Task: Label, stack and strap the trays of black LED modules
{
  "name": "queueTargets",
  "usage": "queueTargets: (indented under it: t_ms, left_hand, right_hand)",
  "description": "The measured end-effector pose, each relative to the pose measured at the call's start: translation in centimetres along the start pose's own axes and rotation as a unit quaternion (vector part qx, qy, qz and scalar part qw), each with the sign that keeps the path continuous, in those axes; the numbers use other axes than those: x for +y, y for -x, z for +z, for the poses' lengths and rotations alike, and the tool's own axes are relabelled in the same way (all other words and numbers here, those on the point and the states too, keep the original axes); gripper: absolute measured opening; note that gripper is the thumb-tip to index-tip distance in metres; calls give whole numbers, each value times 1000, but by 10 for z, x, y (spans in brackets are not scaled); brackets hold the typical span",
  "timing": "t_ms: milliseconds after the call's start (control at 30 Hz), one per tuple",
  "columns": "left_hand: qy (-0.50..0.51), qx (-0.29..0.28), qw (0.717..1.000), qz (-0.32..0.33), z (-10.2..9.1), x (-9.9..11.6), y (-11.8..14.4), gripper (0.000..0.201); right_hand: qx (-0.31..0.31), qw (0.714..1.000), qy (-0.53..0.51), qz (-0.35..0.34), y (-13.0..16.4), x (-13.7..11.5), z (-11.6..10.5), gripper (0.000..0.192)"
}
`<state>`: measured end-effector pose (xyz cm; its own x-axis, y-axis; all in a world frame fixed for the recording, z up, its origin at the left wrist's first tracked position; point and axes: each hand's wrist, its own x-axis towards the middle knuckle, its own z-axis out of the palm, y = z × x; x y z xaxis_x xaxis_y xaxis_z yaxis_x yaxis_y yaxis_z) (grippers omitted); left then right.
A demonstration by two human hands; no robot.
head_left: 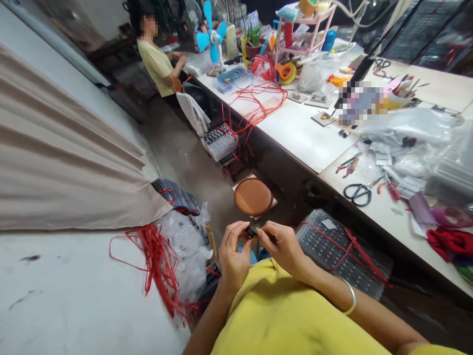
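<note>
Pinching a small black part [252, 230] between both sets of fingers [242, 230], we hold it in the air over our lap, just above the yellow shirt [288, 320]; the left hand [233, 251] closes thumb and forefinger on its left end, the right hand [283, 244] closes on its right end, so both hands are shut on the one piece; what the part is we cannot tell, it is too small and mostly covered. We judge the work to be fine fitting or checking of the piece; to do it well we would keep the grip at the very tips, leave the middle of the part uncovered so that it can be seen, and brace the wrists against the body so the two ends stay in line. A silver bangle [351, 297] sits on the right wrist. Below the hands lie a round brown stool [253, 197], trays tied with red cord [340, 246] and a heap of red cord [158, 261] beside clear bags; on the surface [306, 138] to the right lie black scissors [358, 193] and red pliers [347, 166]; farther off a blue fan [211, 35] stands, and another person in a pale yellow top [157, 64] sits at the surface. We can read no brand, label or writing anywhere; one patch on the surface is blurred.
</note>
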<state>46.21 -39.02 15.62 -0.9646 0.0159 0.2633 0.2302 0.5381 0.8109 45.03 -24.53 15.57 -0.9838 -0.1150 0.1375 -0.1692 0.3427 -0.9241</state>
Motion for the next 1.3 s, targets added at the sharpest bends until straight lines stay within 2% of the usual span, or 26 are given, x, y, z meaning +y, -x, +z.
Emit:
queueTargets:
  t_ms: [100, 200, 400, 567, 733, 800, 900, 967, 1067, 1200, 1300]
  left_hand:
    - [29, -24, 999, -15, 1, -13, -40, 27]
    - [45, -76, 996, -6, 6, -25, -82, 27]
    - [97, -195, 972, 83, 19, -46, -170, 32]
    - [155, -280, 936, 146, 34, -58, -231, 35]
    - [205, -335, 909, 138, 55, -69, -263, 32]
    - [220, -350, 906, 91, 66, -72, -271, 30]
    - [262, -387, 883, -48, 84, -75, -282, 28]
    - [310, -405, 848, -145, 97, -75, -289, 30]
    - [378, -400, 793, -262, 116, -71, -298, 32]
    - [431, -380, 712, -403, 139, -62, -305, 36]
    - [453, -363, 663, -472, 156, -56, -307, 35]
  right_hand:
    - [11, 1000, -11, 12, -32, -1, -2, 25]
    - [43, 998, 15, 36, -63, 3, -3, 25]
    - [128, 982, 99, 93, -123, 15, -1, 32]
    - [236, 944, 109, 204, -159, 13, 8, 34]
    - [318, 890, -18, 327, -182, 24, 10, 36]
    - [322, 874, -97, 350, -189, 34, 6, 37]
    - [310, 856, -207, 359, -198, 51, -6, 38]
    - [299, 849, -250, 356, -203, 63, -17, 39]
    - [283, 854, -269, 345, -208, 82, -37, 39]
    - [277, 877, -233, 315, -210, 104, -65, 30]
    - [278, 899, -189, 282, -211, 116, -83, 18]
